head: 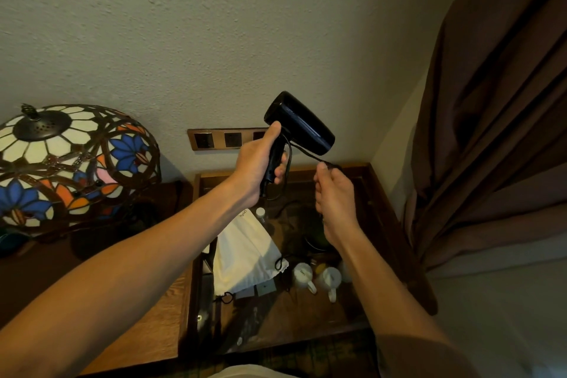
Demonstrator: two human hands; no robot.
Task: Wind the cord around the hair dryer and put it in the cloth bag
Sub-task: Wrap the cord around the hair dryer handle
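**Clerk:** Item one, hair dryer (302, 126): black, held aloft at centre frame, barrel pointing toward the lower right. How is it held?

**Keeper:** The handle is wrapped by the left hand (260, 159), fingers closed around it, thumb laid along the upper part. Nothing is seen wound on the barrel yet; whether a turn lies around the handle cannot be told.

**Clerk:** Item two, cord (306, 154).

**Keeper:** Black; a taut length is drawn from below the barrel to the right hand (334, 196), whose fingers are pinched shut on it just right of centre. A slack loop is seen hanging beside the handle. The rest is lost against the dark tray below.

**Clerk:** Item three, cloth bag (245, 252).

**Keeper:** White, drawstring type, lying flat in the wooden tray (380, 193) at lower centre, well below the dryer. Its mouth appears gathered, at the lower right of the bag.

**Clerk:** Also noted?

**Keeper:** Two white mugs (319, 279) to the right of the bag; a stained-glass lamp (73, 163) at left; the bench (153, 316) beneath.

**Clerk:** Handling advice for the winding?

**Keeper:** Judged only just begun. The cord is best kept lightly tensioned and laid in neat adjacent turns around the handle, the dryer held steady. Hard bending at the cord's exit should be avoided, and the plug end should be tucked under the last turn so nothing unravels when bagged.
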